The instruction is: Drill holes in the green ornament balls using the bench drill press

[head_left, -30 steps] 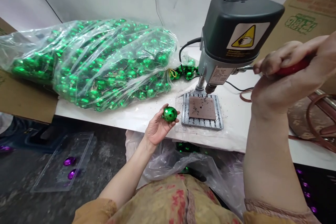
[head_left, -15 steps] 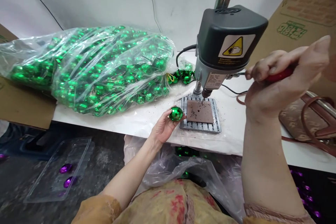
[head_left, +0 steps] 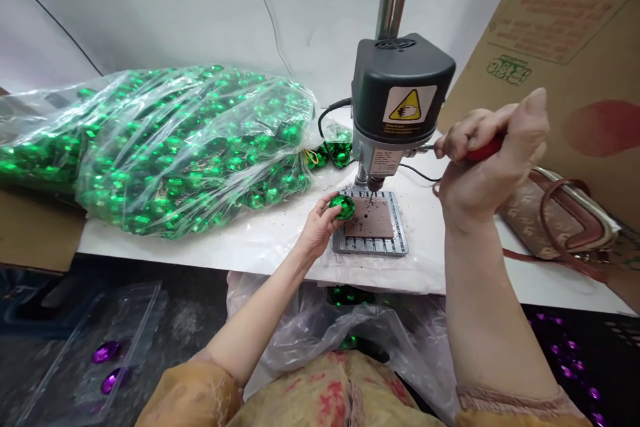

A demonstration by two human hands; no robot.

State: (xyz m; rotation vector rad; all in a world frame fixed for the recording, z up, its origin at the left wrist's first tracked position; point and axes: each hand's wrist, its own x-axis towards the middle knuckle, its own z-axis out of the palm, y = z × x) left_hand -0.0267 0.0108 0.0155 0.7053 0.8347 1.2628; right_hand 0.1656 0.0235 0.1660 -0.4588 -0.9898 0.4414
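A shiny green faceted ball (head_left: pixel 343 207) is pinched in the fingers of my left hand (head_left: pixel 320 223), over the left edge of the drill press base (head_left: pixel 371 246). On that slotted base lies a brown square board (head_left: pixel 383 219) with a hole and dark shavings scattered on it. Above the board hangs the drill press head (head_left: pixel 400 90), its thin bit (head_left: pixel 371 197) pointing down, to the right of the ball and apart from it. My right hand (head_left: pixel 487 160) is wrapped round the red-gripped feed handle (head_left: pixel 485 149) at the head's right side.
A big clear bag of green balls (head_left: pixel 195 153) fills the table's left. At right stand a patterned handbag (head_left: pixel 530 213) and a tall cardboard box (head_left: pixel 560 33). Purple balls (head_left: pixel 106 351) lie by a clear plastic tray (head_left: pixel 145 320) at lower left. An open plastic bag (head_left: pixel 300 320) hangs at the table's front.
My left hand has carried the green ball rightward to the base's left edge. The drill head sits lower in view, my right hand still on the handle; the whole view has shifted too.
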